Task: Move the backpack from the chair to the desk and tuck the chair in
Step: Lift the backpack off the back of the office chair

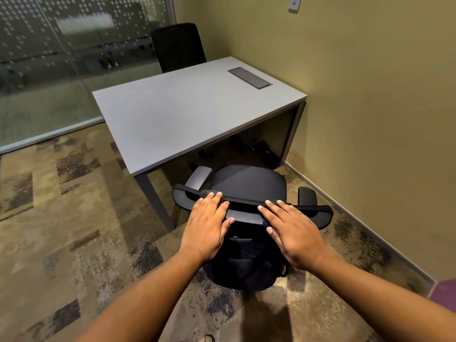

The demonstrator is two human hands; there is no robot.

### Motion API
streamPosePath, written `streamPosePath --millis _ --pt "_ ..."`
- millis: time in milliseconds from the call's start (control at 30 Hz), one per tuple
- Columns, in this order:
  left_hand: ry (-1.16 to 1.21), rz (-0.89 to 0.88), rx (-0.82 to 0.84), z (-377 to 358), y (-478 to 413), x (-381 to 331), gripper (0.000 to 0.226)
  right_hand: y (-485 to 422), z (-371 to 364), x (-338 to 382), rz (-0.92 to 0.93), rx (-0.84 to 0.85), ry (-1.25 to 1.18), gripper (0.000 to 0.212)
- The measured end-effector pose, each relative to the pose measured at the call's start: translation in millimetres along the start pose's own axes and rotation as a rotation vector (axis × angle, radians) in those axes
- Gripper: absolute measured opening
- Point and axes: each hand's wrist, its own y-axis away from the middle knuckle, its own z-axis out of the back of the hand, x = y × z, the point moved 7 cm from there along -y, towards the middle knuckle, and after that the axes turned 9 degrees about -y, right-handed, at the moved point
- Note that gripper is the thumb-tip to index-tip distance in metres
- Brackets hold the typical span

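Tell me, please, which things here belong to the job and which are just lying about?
Job: backpack, near chair, desk, left hand, right hand.
Lying about: far chair, cable hatch, wall switch, dark items under the desk.

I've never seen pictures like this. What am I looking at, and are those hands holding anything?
No machine here: one camera worn on a person's head looks down at their bare hands. The left hand and right hand lie flat, fingers open, on the near chair's backrest, gripping nothing. A dark bag, likely the backpack, hangs behind it. The grey desk bears only a flush metal panel. A second chair stands beyond.
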Motion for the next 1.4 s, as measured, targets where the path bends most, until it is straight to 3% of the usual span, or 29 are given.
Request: streamPosePath --millis 300,467,700,1033,1100,1233,1400 --pt "-0.023 -0.052 0.000 11.3 -3.4 0.6 0.060 -0.9 1.5 -1.5 -0.014 0.005 -0.042 0.053" --pt "-0.203 -0.260 0.161 16.2 -14.3 8.3 0.062 -6.4 -0.4 -7.1 -0.074 0.037 -0.064 0.056" --pt "-0.372 -0.348 0.270 34.4 -23.7 15.4 0.050 -7.3 0.6 -6.7 -0.115 0.056 -0.080 0.059" --pt "-0.327 -0.377 0.278 27.1 -12.2 16.5 0.062 -4.5 3.5 -7.0 -0.089 0.034 -0.076 0.054" --pt "-0.372 -0.418 0.238 31.5 -17.0 11.3 0.057 -4.1 3.5 -8.3 -0.090 0.039 -0.076 0.053" --pt "-0.437 -0.472 0.216 45.8 -28.9 4.6 0.020 -4.5 4.4 -12.9 -0.086 0.059 -0.078 0.053" --pt "-0.412 -0.469 0.222 50.0 -28.3 36.3 0.015 -2.9 6.6 -19.4 -0.082 0.063 -0.053 0.052"
